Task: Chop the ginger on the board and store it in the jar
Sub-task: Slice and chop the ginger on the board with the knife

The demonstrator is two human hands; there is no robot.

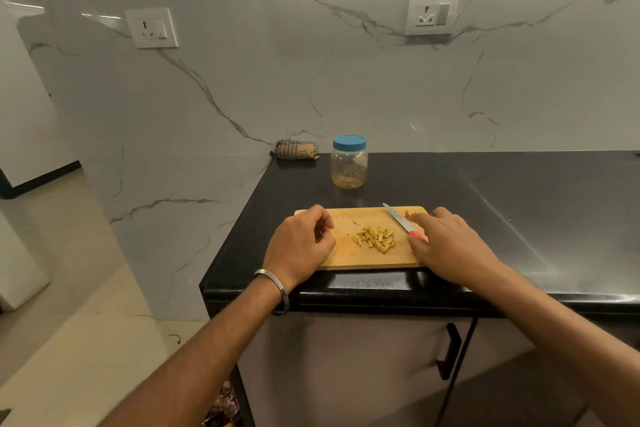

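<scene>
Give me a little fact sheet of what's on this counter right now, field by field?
board: wooden cutting board at the front edge of the black counter
ginger: small pile of cut strips mid-board
knife: red handle, lying on the board, tip pointing away
jar: clear, blue lid on, behind the board
cloth: folded by the wall
left hand: loosely curled, resting on the board, holding nothing
right hand: flat over the knife handle

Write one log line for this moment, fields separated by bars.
ginger chopped on board | knife under right hand | left hand empty | jar lidded
</scene>
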